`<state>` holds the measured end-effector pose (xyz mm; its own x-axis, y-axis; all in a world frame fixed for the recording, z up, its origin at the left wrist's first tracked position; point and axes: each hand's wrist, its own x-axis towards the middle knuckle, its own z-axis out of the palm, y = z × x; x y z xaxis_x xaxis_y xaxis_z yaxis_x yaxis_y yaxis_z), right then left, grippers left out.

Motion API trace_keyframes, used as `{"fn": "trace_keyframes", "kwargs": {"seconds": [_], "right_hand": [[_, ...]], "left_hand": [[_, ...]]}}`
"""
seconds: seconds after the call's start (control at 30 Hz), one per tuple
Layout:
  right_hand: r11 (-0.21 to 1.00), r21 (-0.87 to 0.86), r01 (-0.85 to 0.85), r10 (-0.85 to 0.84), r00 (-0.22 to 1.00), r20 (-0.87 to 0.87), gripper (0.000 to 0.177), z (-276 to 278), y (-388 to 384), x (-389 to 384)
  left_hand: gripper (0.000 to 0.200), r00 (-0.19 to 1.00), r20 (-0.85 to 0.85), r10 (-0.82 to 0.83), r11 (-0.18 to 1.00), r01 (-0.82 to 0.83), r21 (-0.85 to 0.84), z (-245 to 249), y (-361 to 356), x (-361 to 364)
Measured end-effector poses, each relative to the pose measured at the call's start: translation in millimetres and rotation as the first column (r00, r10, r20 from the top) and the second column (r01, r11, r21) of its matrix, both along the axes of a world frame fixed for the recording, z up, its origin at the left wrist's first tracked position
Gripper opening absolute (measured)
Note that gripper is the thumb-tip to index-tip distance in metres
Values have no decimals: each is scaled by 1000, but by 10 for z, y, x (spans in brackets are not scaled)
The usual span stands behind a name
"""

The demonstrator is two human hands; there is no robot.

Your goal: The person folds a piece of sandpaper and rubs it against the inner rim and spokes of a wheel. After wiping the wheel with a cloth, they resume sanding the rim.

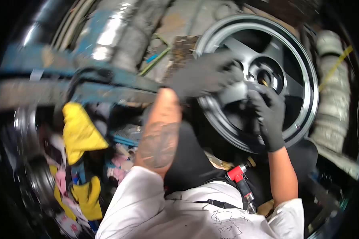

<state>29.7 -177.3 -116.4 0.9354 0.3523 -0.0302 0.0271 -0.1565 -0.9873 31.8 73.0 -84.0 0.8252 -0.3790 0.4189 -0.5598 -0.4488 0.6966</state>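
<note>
A silver-grey alloy wheel [312, 77] with broad spokes and a dark centre lies tilted in front of my knees. My left hand [211, 73], in a dark glove, is blurred over the wheel's left side, with its fingers bent towards the hub. My right hand [271, 113], gloved too, is over the lower spokes just below the hub. Its fingers are curled, and whatever they hold is hidden. A red and black air tool [237, 174] with a small round head rests by my lap, below the right hand.
A blue metal beam [119, 83] crosses on the left. Yellow cloths [81, 133] and coloured rags hang or lie below it. A pale wrapped cylinder [331, 99] stands right of the wheel. Wrapped silvery pieces [107, 38] lie beyond the beam.
</note>
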Motion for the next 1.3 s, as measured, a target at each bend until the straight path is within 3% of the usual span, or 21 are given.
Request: {"fn": "trace_keyframes", "kwargs": {"seconds": [0.03,0.13,0.23,0.33,0.37,0.4,0.43,0.47,0.5,0.57,0.6,0.63,0.67,0.73,0.77,0.87,0.93,1.0,1.17,1.23,1.3], "right_hand": [[998,51,43,-39,996,-75,21,70,12,-32],[994,56,92,-95,995,45,21,191,73,-91],[979,202,24,4,991,-136,26,80,-21,-44],[994,109,-12,12,1000,-6,21,205,79,-323],[997,-11,-79,80,994,73,19,193,26,-423],[982,-91,-165,177,975,135,16,136,-28,-568],[955,-42,-295,295,955,7,13,107,-28,-749],[923,34,-384,385,919,-81,9,182,-3,-1022],[853,-67,-517,505,852,-141,7,268,2,-1202],[601,-356,-716,737,668,-102,6,56,-90,-1401],[442,-584,-681,811,581,-65,10,-86,-164,-1498],[268,-772,-576,874,483,-57,14,-195,-249,-1593],[185,-830,-525,889,450,-86,16,-307,-338,-1653],[20,-918,-396,900,407,-157,21,-474,-499,-1704],[12,-909,-416,887,425,-183,21,-495,-556,-1717],[-5,-901,-434,876,433,-213,21,-529,-678,-1725],[17,-914,-406,904,397,-159,18,-589,-675,-1723],[32,-908,-417,915,378,-142,19,-528,-630,-1677],[33,-892,-450,905,393,-165,20,-250,-758,-1554],[4,-863,-505,902,374,-215,20,-59,-892,-1486],[36,-788,-615,899,363,-243,19,43,-963,-1470]], "left_hand": [[46,906,395,-154,970,61,237,-88,-98,55],[24,975,-150,166,969,-189,-158,-47,-578,-11],[27,898,-273,346,922,-380,-80,146,-634,-186],[29,837,-338,431,772,-536,-341,107,-445,-575],[33,925,-335,180,582,-374,-722,-188,-388,-686],[31,949,-297,104,412,-313,-856,-104,-247,-1018],[33,927,-349,-135,14,-351,-936,-50,-183,-1337],[29,918,61,-391,-222,-30,-975,-352,51,-1562],[28,954,-48,-296,-268,-131,-954,-515,124,-1845],[30,885,-440,-153,-468,-457,-756,-756,230,-2388],[30,859,-511,-23,-301,-494,-816,-1136,303,-2614],[25,760,-649,34,-366,-595,-716,-1560,382,-2870],[24,536,-834,133,-434,-725,-535,-1661,317,-3075],[22,403,-911,87,-592,-714,-372,-2520,679,-3791],[26,157,-951,267,-598,-747,-292,-2282,782,-3825],[50,-162,-965,207,-765,-642,-56,-2593,1300,-4312],[66,-432,-854,290,-333,-882,333,-3105,1653,-4561],[96,-758,-281,589,-383,-568,729,-3217,1498,-4267],[76,-691,-267,672,-451,-667,593,-3775,1642,-4340],[49,-267,-877,398,-499,-866,37,-3491,1562,-4326],[34,210,-940,268,-592,-734,-333,-2656,1218,-4129]]}}
